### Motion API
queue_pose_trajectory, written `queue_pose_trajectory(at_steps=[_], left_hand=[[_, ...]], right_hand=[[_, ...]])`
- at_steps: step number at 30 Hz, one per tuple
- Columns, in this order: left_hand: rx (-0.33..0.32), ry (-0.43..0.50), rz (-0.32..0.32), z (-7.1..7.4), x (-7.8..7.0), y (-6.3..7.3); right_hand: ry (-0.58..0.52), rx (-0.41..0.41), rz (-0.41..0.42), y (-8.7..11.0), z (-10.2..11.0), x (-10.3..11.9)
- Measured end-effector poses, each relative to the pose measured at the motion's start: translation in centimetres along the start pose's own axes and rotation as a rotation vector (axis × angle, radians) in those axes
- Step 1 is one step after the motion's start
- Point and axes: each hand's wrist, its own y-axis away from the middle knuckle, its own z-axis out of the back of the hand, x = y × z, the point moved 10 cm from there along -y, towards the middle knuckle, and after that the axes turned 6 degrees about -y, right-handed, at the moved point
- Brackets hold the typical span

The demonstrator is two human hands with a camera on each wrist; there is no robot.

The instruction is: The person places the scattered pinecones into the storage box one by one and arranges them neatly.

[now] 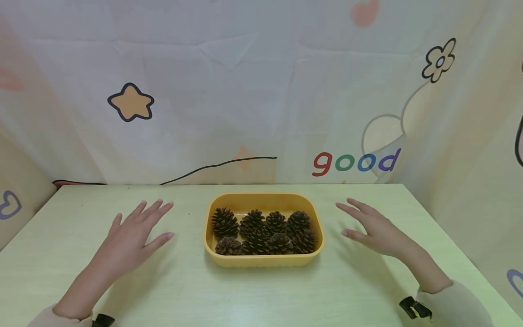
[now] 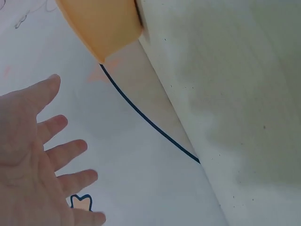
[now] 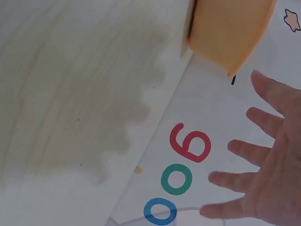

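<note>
A yellow rectangular tub (image 1: 263,260) stands on the table, with several brown pine cones (image 1: 224,223) inside it. To its left, my left hand (image 1: 132,240) hovers over the table with fingers spread and holds nothing. My right hand (image 1: 373,227) is held above the table on the other side, fingers extended, apart from the tub. Both wrist views show an outstretched palm, the left hand (image 2: 33,165) and the right hand (image 3: 268,174), each near one end of the tub (image 2: 106,28). The pine cones are hidden in those two views.
The pale wooden table (image 1: 196,295) reaches back to a printed cloth (image 1: 245,104) with a star, a flower and the word "good". More of the cloth hangs along both sides. Black straps (image 1: 415,308) show near the sleeve cuffs.
</note>
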Motion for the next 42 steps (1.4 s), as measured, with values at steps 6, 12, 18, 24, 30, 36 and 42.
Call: queue_pose_trajectory(at_steps=[6,12,18,24,30,36,42], left_hand=[[-0.008,-0.166,0.015,-0.3,-0.2,-0.1],[0.023,-0.245,0.041,-1.0,-0.1,-0.1],[0.018,-0.257,0.060,-1.0,0.1,-0.1],[0.030,-0.254,0.071,-1.2,0.3,0.0],[0.034,-0.257,0.073,-1.3,0.3,0.1],[0.034,-0.259,0.073,-1.1,0.2,0.1],[0.042,-0.262,0.078,-1.0,0.2,0.2]], right_hand=[[0.206,-0.025,-0.075,0.1,-0.3,-0.1],[0.266,-0.014,-0.129,0.3,-0.8,-0.9],[0.273,-0.008,-0.157,0.3,-1.1,-1.3],[0.284,-0.016,-0.154,0.4,-1.1,-1.4],[0.285,-0.019,-0.160,0.4,-1.0,-1.3],[0.283,-0.026,-0.157,0.5,-0.9,-1.1],[0.286,-0.025,-0.171,0.5,-0.7,-1.3]])
